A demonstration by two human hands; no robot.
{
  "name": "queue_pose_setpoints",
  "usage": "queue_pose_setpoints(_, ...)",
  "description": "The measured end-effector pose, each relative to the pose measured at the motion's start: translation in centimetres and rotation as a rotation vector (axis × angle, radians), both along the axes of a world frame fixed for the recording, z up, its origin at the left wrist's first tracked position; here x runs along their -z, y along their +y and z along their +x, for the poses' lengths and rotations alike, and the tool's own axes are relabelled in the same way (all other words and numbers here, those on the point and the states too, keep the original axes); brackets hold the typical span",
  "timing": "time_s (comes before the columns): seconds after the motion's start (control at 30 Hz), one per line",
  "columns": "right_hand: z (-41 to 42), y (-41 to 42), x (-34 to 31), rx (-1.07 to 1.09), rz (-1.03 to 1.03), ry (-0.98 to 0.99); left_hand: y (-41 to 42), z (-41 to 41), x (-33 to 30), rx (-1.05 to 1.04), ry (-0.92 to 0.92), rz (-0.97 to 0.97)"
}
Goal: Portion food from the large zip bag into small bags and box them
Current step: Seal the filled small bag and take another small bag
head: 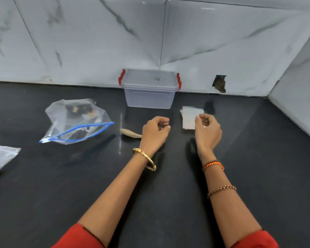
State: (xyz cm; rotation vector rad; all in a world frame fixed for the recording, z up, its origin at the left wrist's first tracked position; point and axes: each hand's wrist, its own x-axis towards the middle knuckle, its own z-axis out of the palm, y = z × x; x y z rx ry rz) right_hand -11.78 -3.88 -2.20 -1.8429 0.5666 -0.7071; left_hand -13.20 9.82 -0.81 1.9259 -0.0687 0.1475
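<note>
- Head view: large zip bag with blue zip strip lies on the black counter, left of centre, mouth partly open toward the viewer; dark and tan contents visible inside.
- Clear lidded box with red clips stands at the back against the marble wall, lid on.
- Stack of small bags lies flat on the counter, right of the box and just in front of it.
- Left hand hovers over the counter, fingers curled; whether it grasps anything cannot be told.
- Right hand hovers at the near edge of the small-bag stack, fingers curled; contact with the stack cannot be told.
- Wooden spoon lies just left of the left hand.
- Another clear bag lies at the far left edge.
</note>
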Motion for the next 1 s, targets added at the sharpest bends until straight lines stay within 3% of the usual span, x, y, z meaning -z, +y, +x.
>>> queue_pose_setpoints(0.17, 2.5, -2.3, 1.3, 0.001, -0.082, 0.136, -3.6, 2.9, 0.7, -0.007, 0.007, 0.155)
queue_pose_setpoints(0.37, 2.7, -3.4, 1.7, -0.093, -0.265, 0.301, -7.0, 4.8, 1.8, 0.112, -0.048, 0.546)
queue_pose_setpoints(0.47, 2.9, -3.6, 1.9, -0.070, -0.205, 0.242, -7.7, 4.8, 2.1, 0.072, -0.056, 0.663)
queue_pose_setpoints(0.73, 3.1, -3.7, 1.8, 0.051, -0.036, 0.097, -7.7, 4.6, 1.9, 0.039, -0.050, 0.695)
queue_pose_setpoints(0.87, 2.6, -3.9, 0.6, 0.029, 0.121, -0.114, -7.2, 4.4, 1.4, 0.081, -0.047, 0.548)
queue_pose_setpoints(1.0, 2.1, -4.1, -0.6, -0.327, 0.459, -0.345, -5.8, 3.2, -0.6, 0.034, -0.025, -0.016)
